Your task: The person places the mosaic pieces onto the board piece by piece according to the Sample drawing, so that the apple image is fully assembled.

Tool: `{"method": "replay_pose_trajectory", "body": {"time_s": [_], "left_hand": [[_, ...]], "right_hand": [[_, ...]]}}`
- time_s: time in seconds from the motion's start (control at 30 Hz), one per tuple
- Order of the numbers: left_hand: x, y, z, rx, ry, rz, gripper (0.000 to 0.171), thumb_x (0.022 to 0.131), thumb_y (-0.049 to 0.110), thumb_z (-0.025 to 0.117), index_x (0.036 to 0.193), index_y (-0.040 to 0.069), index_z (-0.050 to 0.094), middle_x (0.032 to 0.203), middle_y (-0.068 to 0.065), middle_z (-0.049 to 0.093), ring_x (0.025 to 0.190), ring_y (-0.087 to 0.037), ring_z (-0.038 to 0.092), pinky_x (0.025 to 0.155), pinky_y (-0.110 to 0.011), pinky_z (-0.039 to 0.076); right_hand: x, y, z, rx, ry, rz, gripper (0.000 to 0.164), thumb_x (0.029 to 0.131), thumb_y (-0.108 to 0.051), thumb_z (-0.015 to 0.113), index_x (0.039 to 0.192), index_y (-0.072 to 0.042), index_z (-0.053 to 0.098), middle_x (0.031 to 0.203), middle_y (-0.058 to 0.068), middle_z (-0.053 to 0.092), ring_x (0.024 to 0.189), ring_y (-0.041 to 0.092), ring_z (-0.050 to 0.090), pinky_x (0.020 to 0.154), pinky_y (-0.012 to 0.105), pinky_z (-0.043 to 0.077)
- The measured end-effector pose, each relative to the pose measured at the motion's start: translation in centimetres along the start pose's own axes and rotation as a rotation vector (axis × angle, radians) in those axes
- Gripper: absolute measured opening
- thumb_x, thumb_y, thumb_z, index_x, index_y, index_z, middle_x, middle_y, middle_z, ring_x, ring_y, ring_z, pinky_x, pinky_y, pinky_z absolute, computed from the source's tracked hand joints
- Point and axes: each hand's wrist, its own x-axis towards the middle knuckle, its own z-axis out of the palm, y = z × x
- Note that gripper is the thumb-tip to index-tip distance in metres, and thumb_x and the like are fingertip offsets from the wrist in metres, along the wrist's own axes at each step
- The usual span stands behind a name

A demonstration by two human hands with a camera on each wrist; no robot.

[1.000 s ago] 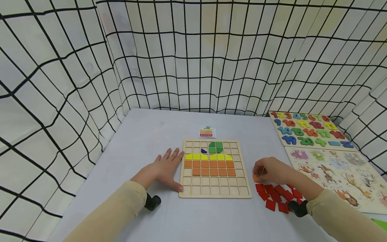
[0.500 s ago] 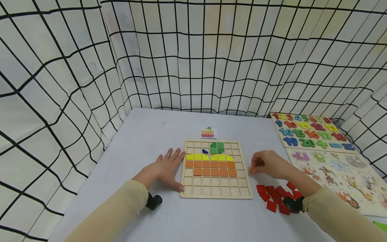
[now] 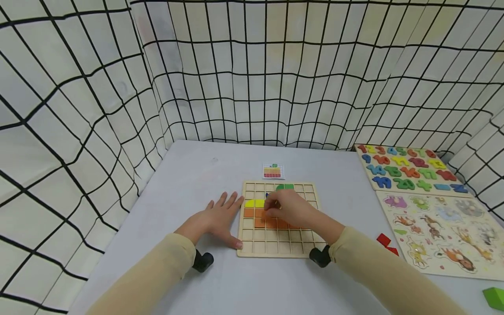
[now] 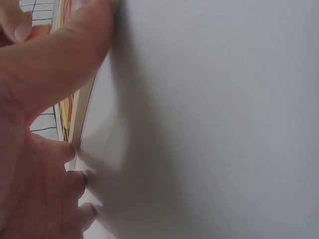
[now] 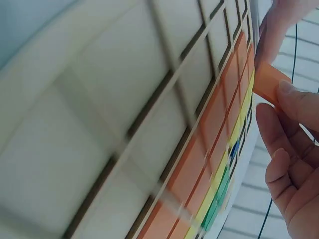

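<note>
A wooden grid board (image 3: 271, 249) lies on the table, its cells partly filled with orange, yellow, green and blue tiles. My left hand (image 3: 215, 222) rests beside it with fingers spread, the thumb touching the board's lower left edge. In the left wrist view the fingertips (image 4: 75, 152) also meet the board's side. My right hand (image 3: 293, 210) is over the board's middle and pinches an orange square tile (image 5: 270, 83) between thumb and finger. That tile is above the board, near the left end of the orange rows. The hand covers part of the yellow and orange rows.
A small picture card (image 3: 273, 171) lies behind the board. Red square tiles (image 3: 383, 239) are at the right, mostly hidden by the sleeve. A number puzzle (image 3: 411, 168) and an animal puzzle (image 3: 445, 232) lie further right, near a green block (image 3: 494, 298). Black netting surrounds the table.
My right hand has picked up the orange tile by the red pile and carried it left over the board. The left hand has stayed at the board's edge.
</note>
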Motion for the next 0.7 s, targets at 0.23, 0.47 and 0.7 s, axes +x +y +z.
{"method": "replay_pose_trajectory", "body": {"time_s": [0.23, 0.47, 0.7], "left_hand": [[0.1, -0.3, 0.0, -0.007, -0.001, 0.015, 0.129, 0.074, 0.060, 0.085, 0.165, 0.009, 0.010, 0.173, -0.016, 0.001, 0.159, -0.044, -0.003, 0.123, -0.070, 0.011], [0.2, -0.4, -0.3, -0.005, -0.001, 0.016, 0.127, 0.074, 0.057, 0.086, 0.165, 0.010, 0.012, 0.173, -0.016, 0.003, 0.159, -0.044, -0.001, 0.123, -0.069, 0.013], [0.2, -0.5, -0.1, -0.012, 0.002, 0.012, 0.128, 0.074, 0.057, 0.087, 0.165, 0.010, 0.011, 0.173, -0.016, 0.002, 0.159, -0.044, -0.002, 0.123, -0.069, 0.012]], "right_hand": [[2.1, -2.4, 1.9, 0.011, -0.031, -0.078, 0.005, 0.095, -0.011, 0.073, 0.098, -0.011, 0.077, 0.092, -0.002, 0.074, 0.082, 0.010, 0.062, 0.081, 0.026, 0.056], [2.5, -2.7, 2.6, 0.015, -0.055, -0.085, 0.004, 0.094, -0.009, 0.074, 0.096, -0.009, 0.078, 0.087, -0.001, 0.075, 0.077, 0.010, 0.061, 0.075, 0.024, 0.054], [2.7, -2.4, 3.2, -0.018, -0.068, -0.077, 0.005, 0.094, -0.011, 0.074, 0.096, -0.010, 0.078, 0.086, -0.002, 0.073, 0.075, 0.010, 0.059, 0.073, 0.022, 0.053]]}}
